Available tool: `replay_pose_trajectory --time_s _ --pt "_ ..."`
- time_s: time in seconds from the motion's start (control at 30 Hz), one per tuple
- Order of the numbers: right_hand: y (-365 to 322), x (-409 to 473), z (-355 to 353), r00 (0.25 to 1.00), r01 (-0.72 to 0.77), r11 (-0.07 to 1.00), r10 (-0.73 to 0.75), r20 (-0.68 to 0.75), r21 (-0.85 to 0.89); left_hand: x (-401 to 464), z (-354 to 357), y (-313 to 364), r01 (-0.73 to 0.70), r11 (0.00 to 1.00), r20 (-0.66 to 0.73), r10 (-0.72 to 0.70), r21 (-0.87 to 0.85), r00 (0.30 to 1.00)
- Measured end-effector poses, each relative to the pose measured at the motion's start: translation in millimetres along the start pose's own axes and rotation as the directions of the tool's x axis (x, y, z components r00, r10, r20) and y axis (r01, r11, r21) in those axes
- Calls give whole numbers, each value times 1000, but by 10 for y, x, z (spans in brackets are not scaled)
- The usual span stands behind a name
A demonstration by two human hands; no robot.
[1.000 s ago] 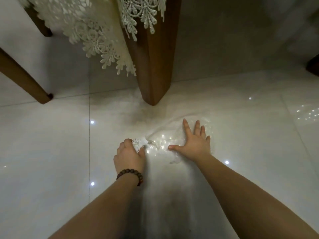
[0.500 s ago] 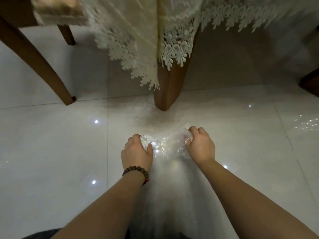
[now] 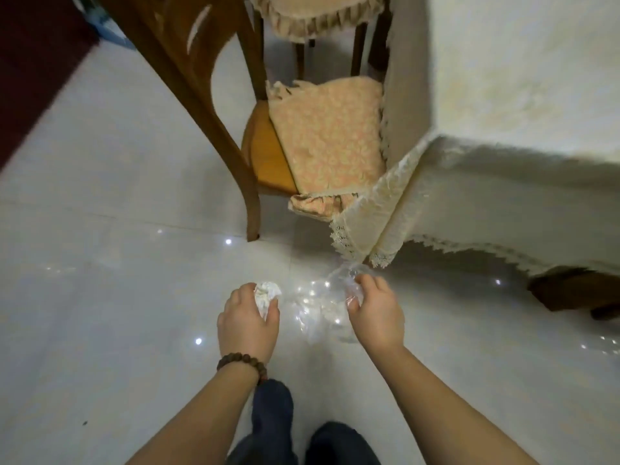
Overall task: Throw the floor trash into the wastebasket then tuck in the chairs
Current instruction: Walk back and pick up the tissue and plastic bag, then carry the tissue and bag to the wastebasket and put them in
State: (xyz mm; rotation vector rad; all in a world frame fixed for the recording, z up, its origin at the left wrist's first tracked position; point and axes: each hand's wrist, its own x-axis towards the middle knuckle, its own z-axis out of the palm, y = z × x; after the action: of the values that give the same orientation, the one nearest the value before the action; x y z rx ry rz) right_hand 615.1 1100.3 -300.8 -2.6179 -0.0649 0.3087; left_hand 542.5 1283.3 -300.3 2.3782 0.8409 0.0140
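My left hand [image 3: 246, 322], with a bead bracelet on the wrist, is closed around a crumpled white paper ball [image 3: 266, 294]. My right hand [image 3: 375, 310] grips a clear crinkled plastic bag [image 3: 323, 308] that hangs between both hands above the floor. A wooden chair [image 3: 214, 105] with a peach seat cushion [image 3: 328, 135] stands ahead, pulled a little out from the table. No wastebasket is in view.
The table with a cream lace tablecloth [image 3: 503, 105] fills the right side, its corner hanging just beyond my right hand. A second cushioned chair [image 3: 318, 15] stands farther back. A dark wooden chair part [image 3: 570, 290] shows under the table at right. Glossy white tile floor lies all around.
Both hands have lifted off the floor with the paper ball and plastic bag. The view has risen from under the table to above the chair seat and tabletop.
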Motion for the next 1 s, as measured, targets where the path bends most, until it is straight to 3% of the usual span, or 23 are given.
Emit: replay_pose_trajectory --time_s 0.2,0.37,0.6,1.0 --pt "-1174 -489 -904 983 171 984 -167 77 -52 -440 -1575 142 85 996 -139 -89 -35 986" --pt "-1921 -769 -1107 952 290 956 -282 117 -56 -680 -2407 -8 155 986 -237 -166 -67 957" --pt "-2938 -902 -828 914 386 922 -378 148 -26 -402 -3180 -504 230 967 -331 -253 -107 909" --pt "-5331 -354 311 919 368 929 -370 139 41 1311 -4654 -1892 225 971 -379 -240 -86 894"
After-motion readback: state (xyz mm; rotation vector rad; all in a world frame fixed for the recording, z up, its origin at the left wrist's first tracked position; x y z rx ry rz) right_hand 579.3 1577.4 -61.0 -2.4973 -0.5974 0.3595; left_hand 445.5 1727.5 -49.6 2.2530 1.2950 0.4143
